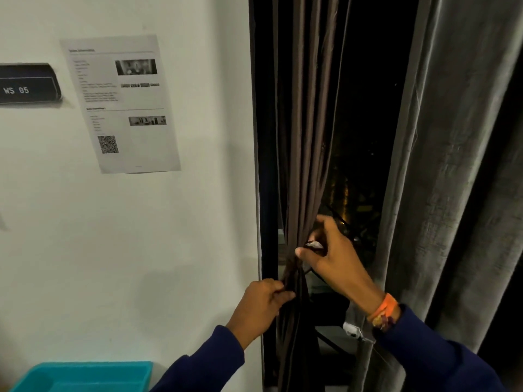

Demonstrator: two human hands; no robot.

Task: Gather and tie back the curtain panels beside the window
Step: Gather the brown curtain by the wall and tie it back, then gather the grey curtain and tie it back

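A brown curtain panel (pixel 304 131) hangs bunched at the window's left edge, drawn narrow near its waist. My left hand (pixel 261 302) grips the gathered fabric from the left, low down. Just above, my right hand (pixel 331 258) pinches a thin dark tie cord (pixel 343 226) against the bundle; the cord loops out to the right behind my fingers. A wide grey curtain panel (pixel 447 165) hangs loose on the right. Between the two panels the dark window glass (pixel 365 108) shows night lights.
A white wall (pixel 169 236) fills the left, with a printed paper sheet (pixel 121 103) and a black sign (pixel 27 87) reading WS 05. A teal plastic bin (pixel 82 377) sits at the bottom left. A small white tag (pixel 352 329) hangs near my right wrist.
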